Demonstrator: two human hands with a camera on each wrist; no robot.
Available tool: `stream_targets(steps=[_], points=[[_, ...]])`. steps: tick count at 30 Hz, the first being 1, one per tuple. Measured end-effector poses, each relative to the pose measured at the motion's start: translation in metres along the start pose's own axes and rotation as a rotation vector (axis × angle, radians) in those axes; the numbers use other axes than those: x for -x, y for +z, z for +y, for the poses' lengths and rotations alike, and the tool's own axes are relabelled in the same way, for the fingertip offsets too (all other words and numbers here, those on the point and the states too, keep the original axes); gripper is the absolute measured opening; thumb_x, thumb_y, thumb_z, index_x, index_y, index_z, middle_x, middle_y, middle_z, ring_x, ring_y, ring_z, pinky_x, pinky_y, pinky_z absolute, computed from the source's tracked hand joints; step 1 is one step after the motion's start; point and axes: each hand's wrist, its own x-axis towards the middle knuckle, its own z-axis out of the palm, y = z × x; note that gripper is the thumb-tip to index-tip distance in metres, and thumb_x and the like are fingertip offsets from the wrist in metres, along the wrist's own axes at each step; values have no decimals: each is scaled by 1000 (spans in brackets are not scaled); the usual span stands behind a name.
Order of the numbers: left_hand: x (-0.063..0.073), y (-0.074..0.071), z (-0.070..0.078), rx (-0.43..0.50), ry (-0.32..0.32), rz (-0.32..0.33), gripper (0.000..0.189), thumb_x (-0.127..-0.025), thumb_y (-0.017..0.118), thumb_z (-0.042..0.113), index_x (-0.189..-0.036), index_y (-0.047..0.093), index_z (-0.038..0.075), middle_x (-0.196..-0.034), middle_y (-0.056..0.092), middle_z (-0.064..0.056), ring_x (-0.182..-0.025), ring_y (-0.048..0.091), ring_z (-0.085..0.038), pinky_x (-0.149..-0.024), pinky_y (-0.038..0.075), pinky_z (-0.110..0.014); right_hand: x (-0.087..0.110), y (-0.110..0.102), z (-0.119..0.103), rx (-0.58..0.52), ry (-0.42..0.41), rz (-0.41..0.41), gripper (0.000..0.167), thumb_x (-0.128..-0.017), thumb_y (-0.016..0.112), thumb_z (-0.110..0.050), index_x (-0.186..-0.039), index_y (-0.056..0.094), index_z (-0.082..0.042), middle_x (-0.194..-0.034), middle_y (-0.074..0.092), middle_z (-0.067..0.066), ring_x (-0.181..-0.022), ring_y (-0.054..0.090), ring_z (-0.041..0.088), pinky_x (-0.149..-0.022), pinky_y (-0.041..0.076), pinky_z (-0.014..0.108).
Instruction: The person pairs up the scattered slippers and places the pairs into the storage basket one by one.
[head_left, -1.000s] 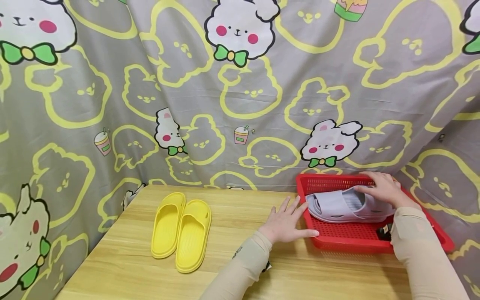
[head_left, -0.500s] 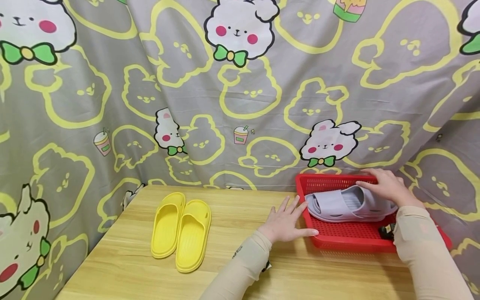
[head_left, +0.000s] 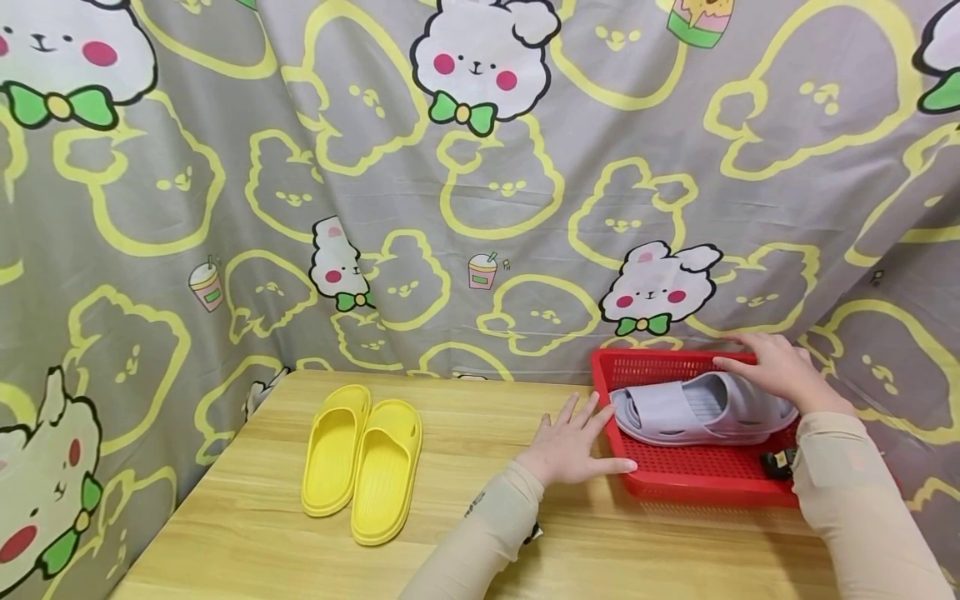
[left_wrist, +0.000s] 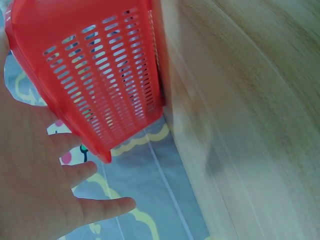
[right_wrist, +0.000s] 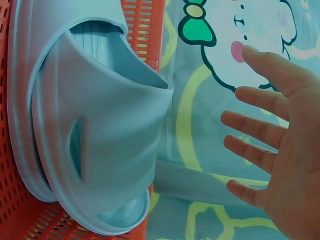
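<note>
A pair of grey slippers lies in the red basket at the table's right. One overlaps the other, heel to toe, as the slippers show in the right wrist view. My right hand hovers over their right end with loosely bent fingers. In its wrist view that hand is apart from the slippers and holds nothing. Fingers spread, my left hand is at the basket's left edge. From the left wrist, this hand has its upper part against the basket's rim.
A yellow pair of slippers stands side by side on the left of the wooden table. Behind and beside the table hangs a grey patterned curtain. A small black device shows by the right sleeve.
My right hand has shifted slightly to the right over the slippers, showing more of their right end. My left hand, the basket and both pairs look the same.
</note>
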Motion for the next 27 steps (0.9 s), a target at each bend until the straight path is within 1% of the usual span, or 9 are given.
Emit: stream_targets(steps=[7, 14, 21, 27], points=[[0, 1, -1, -1, -8, -10, 88, -81, 37, 84, -153, 3, 47, -166, 8, 6, -154, 5, -25, -113, 25, -66, 5, -5, -9, 27, -4, 9, 68, -91, 60, -54, -133, 51, -2, -130, 52, 33, -119, 39, 53, -83, 29, 72], [-1, 0, -1, -8, -6, 1, 88, -81, 37, 84, -153, 3, 47, -166, 9, 6, -154, 6, -26, -112, 25, -66, 12, -11, -18, 43, -13, 21, 67, -91, 60, -53, -134, 51, -3, -132, 51, 32, -119, 39, 54, -83, 30, 73], [0, -1, 0, 6, -5, -14, 87, -82, 37, 84, -153, 2, 47, -166, 7, 6, -154, 4, -26, -113, 24, -67, 19, -12, -24, 46, -5, 23, 76, -88, 59, -60, -138, 47, -5, -136, 46, 33, -122, 34, 54, -89, 26, 75], [-1, 0, 0, 5, -11, -16, 88, -81, 36, 84, -153, 1, 48, -166, 6, 8, -154, 3, -25, -113, 23, -67, 26, -11, -30, 36, 0, 32, 80, -87, 60, -61, -141, 44, -5, -139, 42, 34, -123, 30, 55, -93, 22, 76]])
